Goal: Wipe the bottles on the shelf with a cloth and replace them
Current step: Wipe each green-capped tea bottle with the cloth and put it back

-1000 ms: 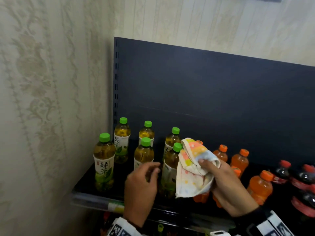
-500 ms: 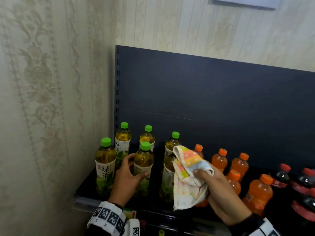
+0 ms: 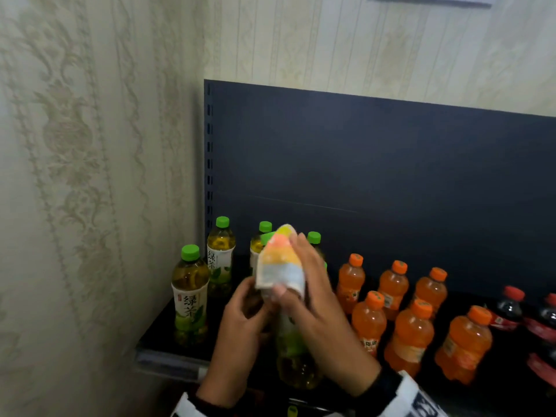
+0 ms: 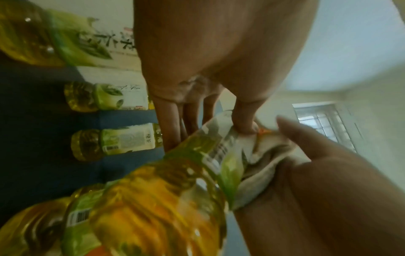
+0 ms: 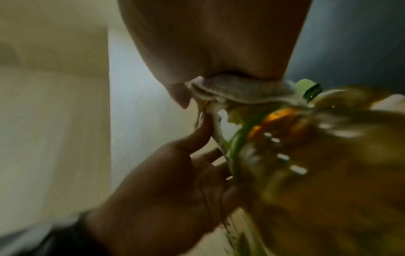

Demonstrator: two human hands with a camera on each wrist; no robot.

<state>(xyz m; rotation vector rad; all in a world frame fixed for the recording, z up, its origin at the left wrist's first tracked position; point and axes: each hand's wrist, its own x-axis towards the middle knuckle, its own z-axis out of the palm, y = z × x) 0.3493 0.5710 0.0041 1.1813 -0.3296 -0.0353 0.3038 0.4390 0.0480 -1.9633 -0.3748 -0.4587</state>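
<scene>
The left hand (image 3: 240,320) is gripping a tea bottle (image 3: 296,353) lifted just in front of the shelf (image 3: 156,332), steadying it while the right hand (image 3: 313,296) is clamping the cloth (image 3: 279,263) around its upper part. The left wrist view is showing the barcode label; the right wrist view is showing 1 green cap (image 5: 310,90).

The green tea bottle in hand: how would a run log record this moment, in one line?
step: wiping | left hand: holds green tea bottle | right hand: presses cloth on it
</scene>
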